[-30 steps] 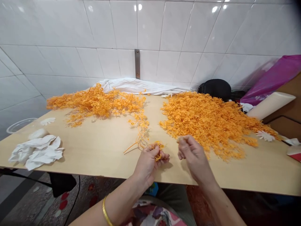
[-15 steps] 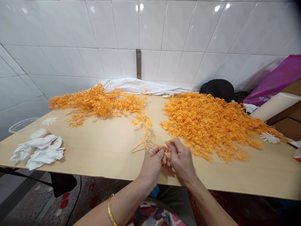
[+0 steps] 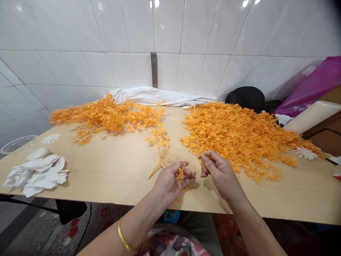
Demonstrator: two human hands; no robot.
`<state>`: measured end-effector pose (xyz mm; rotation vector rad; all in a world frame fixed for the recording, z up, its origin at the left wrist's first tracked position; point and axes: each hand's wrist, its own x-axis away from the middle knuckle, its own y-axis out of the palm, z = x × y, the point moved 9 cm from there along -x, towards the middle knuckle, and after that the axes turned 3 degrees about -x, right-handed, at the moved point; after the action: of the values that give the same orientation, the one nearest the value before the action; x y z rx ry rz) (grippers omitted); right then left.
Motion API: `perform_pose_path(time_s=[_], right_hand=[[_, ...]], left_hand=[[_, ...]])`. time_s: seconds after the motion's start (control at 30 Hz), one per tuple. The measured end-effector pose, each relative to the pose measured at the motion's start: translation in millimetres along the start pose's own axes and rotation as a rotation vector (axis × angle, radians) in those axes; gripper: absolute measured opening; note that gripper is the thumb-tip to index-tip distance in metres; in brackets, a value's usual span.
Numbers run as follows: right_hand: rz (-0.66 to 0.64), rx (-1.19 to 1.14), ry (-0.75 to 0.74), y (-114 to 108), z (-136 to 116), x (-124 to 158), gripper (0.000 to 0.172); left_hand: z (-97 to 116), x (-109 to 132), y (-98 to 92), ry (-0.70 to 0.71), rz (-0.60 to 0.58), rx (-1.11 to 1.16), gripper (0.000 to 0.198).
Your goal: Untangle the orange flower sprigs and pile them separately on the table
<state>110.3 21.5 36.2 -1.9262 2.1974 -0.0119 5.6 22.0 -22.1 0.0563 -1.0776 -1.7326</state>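
Note:
My left hand (image 3: pixel 173 181) is turned palm up near the table's front edge, its curled fingers round a small orange flower sprig (image 3: pixel 180 173). To its right, apart from it, my right hand (image 3: pixel 218 172) is closed in a pinch. A bit of orange shows at its fingertips, too small to make out. Just beyond the left hand lies a loose orange branch (image 3: pixel 160 153), its bare stem pointing towards the front. A large heap of orange flower sprigs (image 3: pixel 234 138) is spread beyond and right of my right hand. Another orange pile (image 3: pixel 109 115) lies at the back left.
Crumpled white tissue (image 3: pixel 45 174) lies at the front left, beside a white rounded lump (image 3: pixel 38 153) and a white petalled piece (image 3: pixel 50 138). A white cloth (image 3: pixel 157 96) runs along the tiled wall. A black case (image 3: pixel 246 99), purple bag (image 3: pixel 314 85) and pale roll (image 3: pixel 314 116) stand back right.
My hands were together over the sprig and have moved apart. The right hand has gone right, still pinched; the left has turned palm up and loosened, showing the orange sprig.

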Motion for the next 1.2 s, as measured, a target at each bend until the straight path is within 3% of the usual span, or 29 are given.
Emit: perform_pose_path(time_s=[0.2,0.33,0.57,0.7,0.8,0.9,0.97,1.07,1.2], right_hand=[[-0.014,0.214,-0.04,11.7,-9.0,9.9,0.023],[-0.064,0.443,-0.205,32.5,-16.8,13.5,0.022],[-0.175,0.905,-0.368,47.5,-15.0,17.4,0.024],[-0.172,0.919,-0.438,51.7,-15.8,20.1,0.019],[-0.082,0.575,-0.37,37.1,-15.7,15.7,0.017],[0.058,0.095,-0.219,5.3,-11.2,6.6,0.019],[0.159,0.01,-0.183,-19.3,-13.7,0.4,0.021],[0.307,0.4,-0.224,-55.1,-27.3,-11.2,0.018],[0.294,1.051,-0.286,-64.9,-31.8,-31.5,0.038]], left_hand=[[6.4,-18.9,1.8,0.01,0.071,0.092,0.008],[-2.3,-21.2,5.7,-0.032,0.061,0.121,0.011],[0.3,-17.5,-6.9,0.011,0.143,0.134,0.013],[-1.4,-18.0,-9.8,-0.014,0.143,0.096,0.013],[0.0,-17.5,-11.4,-0.018,0.138,0.08,0.013],[2.1,-15.5,-13.7,-0.028,0.15,0.052,0.011],[2.1,-14.2,-11.7,-0.046,0.125,0.023,0.009],[1.7,-12.5,-7.2,-0.058,0.071,0.009,0.009],[2.6,-9.4,-7.7,-0.056,0.05,0.015,0.007]])
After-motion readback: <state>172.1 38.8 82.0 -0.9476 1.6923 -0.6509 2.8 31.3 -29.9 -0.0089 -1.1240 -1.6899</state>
